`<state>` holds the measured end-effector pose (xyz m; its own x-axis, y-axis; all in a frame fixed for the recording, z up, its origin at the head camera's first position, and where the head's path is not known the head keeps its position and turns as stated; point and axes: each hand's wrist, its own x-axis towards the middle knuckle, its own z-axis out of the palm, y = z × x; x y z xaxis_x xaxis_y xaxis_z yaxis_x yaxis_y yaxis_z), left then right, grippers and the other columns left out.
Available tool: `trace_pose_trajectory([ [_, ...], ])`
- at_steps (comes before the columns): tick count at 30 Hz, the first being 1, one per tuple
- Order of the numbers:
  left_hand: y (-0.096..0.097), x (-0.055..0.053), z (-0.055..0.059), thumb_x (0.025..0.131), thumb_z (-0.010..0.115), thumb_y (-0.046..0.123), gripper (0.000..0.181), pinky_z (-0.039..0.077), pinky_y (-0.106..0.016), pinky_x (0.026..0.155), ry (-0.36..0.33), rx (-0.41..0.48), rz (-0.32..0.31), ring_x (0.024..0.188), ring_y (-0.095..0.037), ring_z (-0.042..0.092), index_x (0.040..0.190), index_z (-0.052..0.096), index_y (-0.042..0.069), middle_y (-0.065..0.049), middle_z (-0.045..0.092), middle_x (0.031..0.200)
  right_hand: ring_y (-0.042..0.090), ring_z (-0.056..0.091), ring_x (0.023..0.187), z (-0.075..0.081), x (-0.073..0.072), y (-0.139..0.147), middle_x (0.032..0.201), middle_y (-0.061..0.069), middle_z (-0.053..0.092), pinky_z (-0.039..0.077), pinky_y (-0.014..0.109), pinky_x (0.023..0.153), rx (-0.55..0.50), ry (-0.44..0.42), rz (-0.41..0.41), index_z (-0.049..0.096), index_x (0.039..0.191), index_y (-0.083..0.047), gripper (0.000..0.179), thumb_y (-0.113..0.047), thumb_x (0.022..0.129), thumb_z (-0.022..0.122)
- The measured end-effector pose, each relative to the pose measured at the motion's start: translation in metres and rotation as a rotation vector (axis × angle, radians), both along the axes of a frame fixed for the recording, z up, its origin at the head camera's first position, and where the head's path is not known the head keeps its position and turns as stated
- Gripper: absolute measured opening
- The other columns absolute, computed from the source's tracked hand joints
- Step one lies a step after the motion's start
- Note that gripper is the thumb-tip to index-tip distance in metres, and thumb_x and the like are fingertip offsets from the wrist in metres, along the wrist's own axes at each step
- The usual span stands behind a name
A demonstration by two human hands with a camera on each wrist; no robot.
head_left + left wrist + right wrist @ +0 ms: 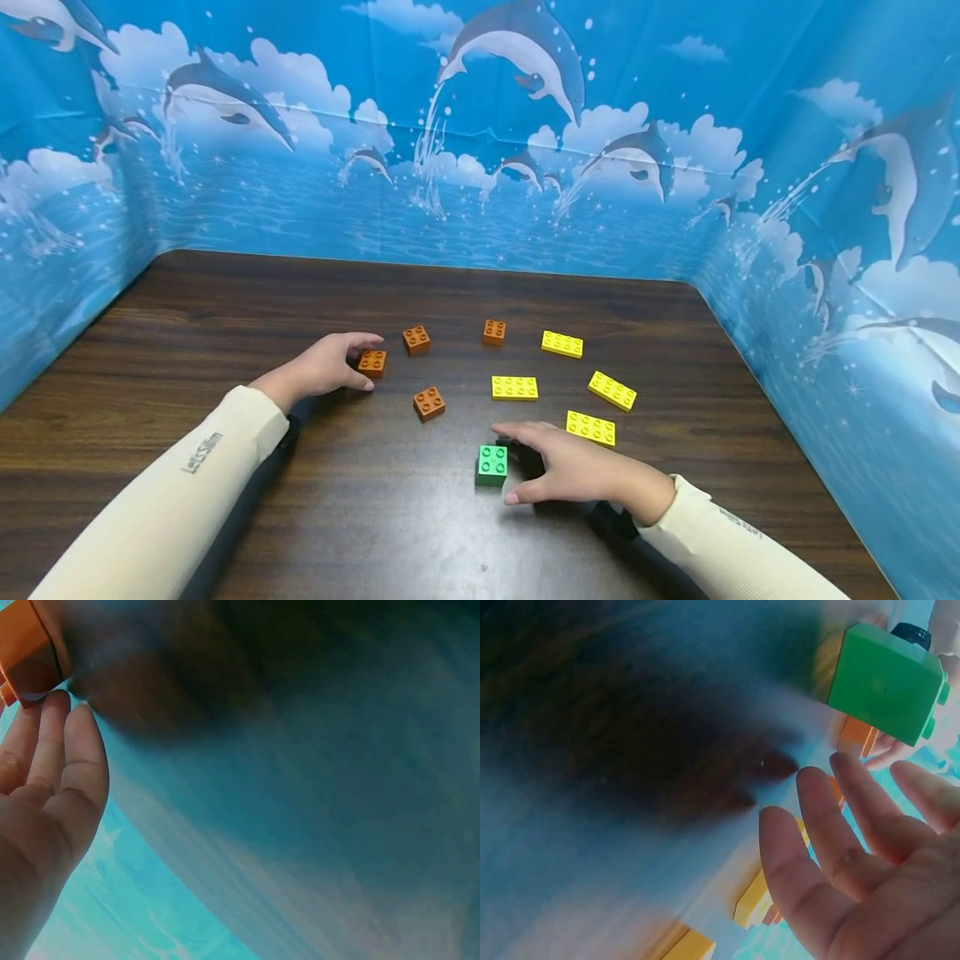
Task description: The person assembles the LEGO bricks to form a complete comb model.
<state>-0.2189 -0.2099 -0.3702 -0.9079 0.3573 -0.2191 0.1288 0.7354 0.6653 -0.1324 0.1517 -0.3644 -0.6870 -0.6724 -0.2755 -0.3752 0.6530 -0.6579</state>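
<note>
At the left, my left hand [327,364] reaches to an orange 2x2 toy brick [372,363], its thumb and fingers spread to either side of it. In the left wrist view the fingers [84,757] are fairly straight, tips right at the orange brick [28,652]. My right hand [573,463] is low over the table, thumb and fingers apart, beside a green 2x2 brick [492,465] that stands just left of its opening. From the right wrist, the green brick [889,686] shows beyond the spread fingertips [778,825].
More orange bricks stand around the middle: one in front [429,403], one behind [416,340], one farther right [493,332]. Several yellow 2x4 bricks [514,388] lie on the right half of the dark wood table [315,508]. A blue dolphin-print curtain [480,225] borders the table's back and sides.
</note>
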Motion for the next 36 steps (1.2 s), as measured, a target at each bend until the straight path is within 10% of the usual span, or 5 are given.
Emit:
trace_pose_trajectory([
  [36,0.005,-0.014,-0.003,0.082,0.073,0.000,0.055,0.048,-0.048,0.089,-0.028,-0.038,0.052,0.109,-0.037,0.054,0.133,0.052,-0.002,-0.029,0.047,0.133,0.012,0.053,0.094,-0.010,-0.004,-0.020,0.109,-0.004,0.060,0.045,0.031,0.083,0.080,0.226,0.037,0.060,0.123,-0.013,0.050,-0.028,0.080,0.079],
])
